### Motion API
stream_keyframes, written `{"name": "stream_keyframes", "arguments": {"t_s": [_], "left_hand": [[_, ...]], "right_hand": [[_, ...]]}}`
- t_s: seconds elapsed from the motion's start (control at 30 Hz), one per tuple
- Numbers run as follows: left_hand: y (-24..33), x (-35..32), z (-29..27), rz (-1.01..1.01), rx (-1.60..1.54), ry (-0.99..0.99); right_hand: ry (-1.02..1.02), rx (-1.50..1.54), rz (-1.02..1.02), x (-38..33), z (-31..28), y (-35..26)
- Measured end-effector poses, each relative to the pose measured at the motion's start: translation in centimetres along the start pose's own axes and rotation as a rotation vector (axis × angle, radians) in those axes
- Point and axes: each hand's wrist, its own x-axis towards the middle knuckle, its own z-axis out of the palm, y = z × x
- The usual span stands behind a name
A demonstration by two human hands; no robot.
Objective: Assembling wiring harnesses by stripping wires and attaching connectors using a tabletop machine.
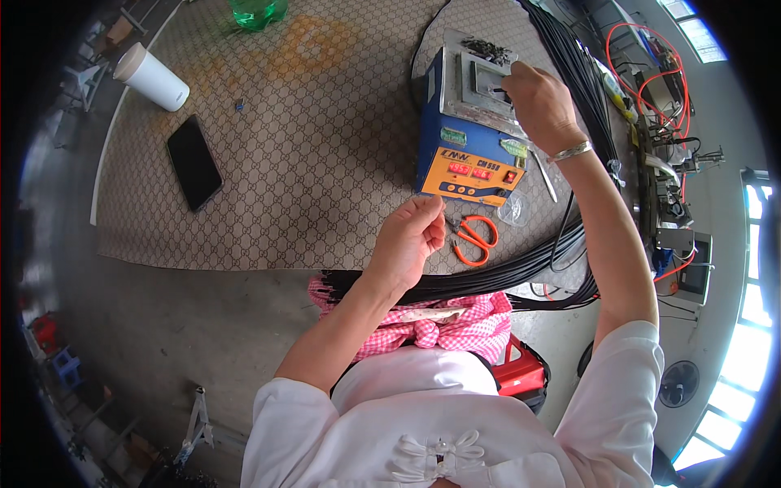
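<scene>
My right hand [541,102] reaches over the top of a blue box-shaped solder pot [434,122] with an orange front panel and red lit digits. Its fingers are closed above the square metal basin [488,81], and a short dark piece shows under the fingertips; what they grip I cannot make out. In front of the pot's lower left corner is my left hand [411,240], thumb and fingers pinched together. Anything inside that pinch is hidden. Orange-handled snips [476,241] lie beside it on the patterned tabletop [325,163].
A thick bundle of black cables [455,285] runs along the near edge and up the right side. A thin pale tool [545,176] and a clear round dish [513,210] lie by the pot. Leftward are a black phone [195,163], a white tumbler [153,77] and a green bottle [259,11].
</scene>
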Motion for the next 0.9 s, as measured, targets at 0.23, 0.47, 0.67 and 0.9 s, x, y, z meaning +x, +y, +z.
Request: {"name": "stream_keyframes", "arguments": {"t_s": [0.23,0.47,0.67,0.9], "left_hand": [[0.0,-0.2,0.2,-0.004,0.005,0.005],[0.1,-0.7,1.3,0.023,0.021,-0.012],[0.7,-1.7,4.0,0.093,0.090,-0.095],[0.3,-3.1,6.6,0.171,0.192,-0.173]], "right_hand": [[0.034,0.020,0.019,-0.4,-1.1,0.3],[0.152,0.854,0.407,-4.2,-2.6,-0.4],[0.091,1.962,0.724,-9.8,-3.2,-4.4],[0.099,2.319,0.774,-13.5,-3.6,-7.6]]}}
